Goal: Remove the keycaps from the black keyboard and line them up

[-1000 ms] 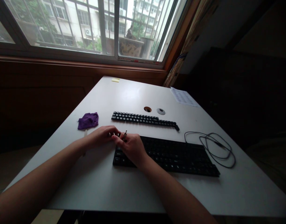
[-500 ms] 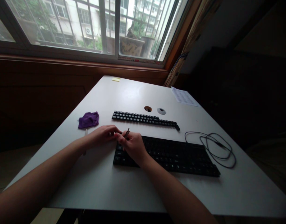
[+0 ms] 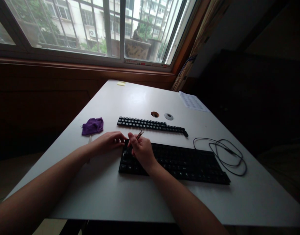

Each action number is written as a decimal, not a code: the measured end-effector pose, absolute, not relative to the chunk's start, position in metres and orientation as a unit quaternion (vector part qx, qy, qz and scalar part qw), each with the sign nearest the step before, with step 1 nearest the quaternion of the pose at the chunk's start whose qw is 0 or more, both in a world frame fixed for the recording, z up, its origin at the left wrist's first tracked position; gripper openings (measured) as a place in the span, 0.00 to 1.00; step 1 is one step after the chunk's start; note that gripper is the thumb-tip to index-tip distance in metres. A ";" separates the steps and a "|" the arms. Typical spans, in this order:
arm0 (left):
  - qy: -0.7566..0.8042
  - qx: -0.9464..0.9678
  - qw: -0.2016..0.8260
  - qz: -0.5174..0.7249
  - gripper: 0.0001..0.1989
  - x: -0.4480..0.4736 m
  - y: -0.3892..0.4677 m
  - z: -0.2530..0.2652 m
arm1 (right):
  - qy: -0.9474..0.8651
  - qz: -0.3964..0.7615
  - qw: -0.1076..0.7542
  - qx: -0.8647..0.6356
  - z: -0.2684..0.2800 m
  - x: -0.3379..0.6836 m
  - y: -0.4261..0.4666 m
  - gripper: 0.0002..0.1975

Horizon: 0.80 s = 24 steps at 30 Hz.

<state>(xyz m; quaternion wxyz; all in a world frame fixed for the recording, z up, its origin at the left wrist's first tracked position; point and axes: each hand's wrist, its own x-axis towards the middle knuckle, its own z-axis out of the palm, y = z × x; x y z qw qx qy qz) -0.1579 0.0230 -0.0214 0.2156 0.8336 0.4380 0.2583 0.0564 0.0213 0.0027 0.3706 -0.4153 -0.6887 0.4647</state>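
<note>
Black keyboard (image 3: 184, 160), right hand (image 3: 143, 150) curled, left hand (image 3: 111, 140) arched

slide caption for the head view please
Right hand, thin tool in grip, over the keyboard; left hand at its corner, keycaps beyond.

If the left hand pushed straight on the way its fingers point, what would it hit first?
Probably the right hand, which holds a slim tool above the left end of the keyboard, just beyond the fingertips of the left hand. Depth is unclear there; the keyboard's corner may catch first.
</note>
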 end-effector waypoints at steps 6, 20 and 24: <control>0.426 0.825 0.215 0.301 0.10 -0.153 0.020 -0.019 | -0.674 0.458 0.405 -0.415 0.003 0.056 0.021 0.28; 0.370 0.757 0.396 0.366 0.25 -0.147 0.009 -0.008 | -0.563 0.538 0.504 -0.374 0.007 0.058 0.024 0.23; 0.362 0.747 0.386 0.402 0.19 -0.144 0.010 -0.012 | -0.573 0.552 0.496 -0.348 0.009 0.058 0.023 0.21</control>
